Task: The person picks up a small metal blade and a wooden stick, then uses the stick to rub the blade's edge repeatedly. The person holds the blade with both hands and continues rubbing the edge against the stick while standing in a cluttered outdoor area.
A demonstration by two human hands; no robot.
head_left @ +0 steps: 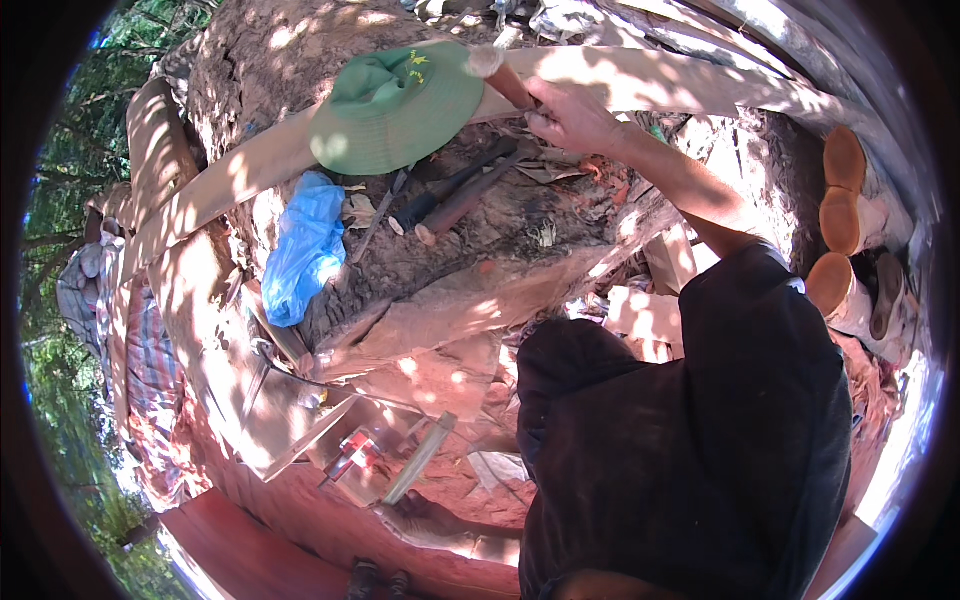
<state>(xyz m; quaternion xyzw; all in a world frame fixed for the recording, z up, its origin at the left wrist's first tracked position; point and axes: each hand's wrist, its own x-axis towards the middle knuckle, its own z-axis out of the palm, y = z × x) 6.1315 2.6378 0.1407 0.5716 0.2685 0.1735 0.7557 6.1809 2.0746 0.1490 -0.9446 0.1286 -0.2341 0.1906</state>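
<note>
Raised at the upper middle, my right hand (575,118) is closed round a short wooden handle (512,85) with a pale, rounded far end, at the brim of a green hat (395,105). Lower down, my left hand (425,517) is in shade beside a box-like wooden piece with a pale slat (420,460). Its fingers seem closed on the near edge, though they show poorly. A small red and white thing (353,450) is between that slat and another. Below the hat, several long tools with dark or wooden handles (460,195) lie on rough wood.
A blue plastic bag (305,250) lies left of the tools. A long curved plank (640,80) crosses behind the hat. Orange-brown rounded pieces (840,220) stand at the far right. Reddish ground (460,400) is below the rough wood. A striped cloth sack (150,350) is at the left.
</note>
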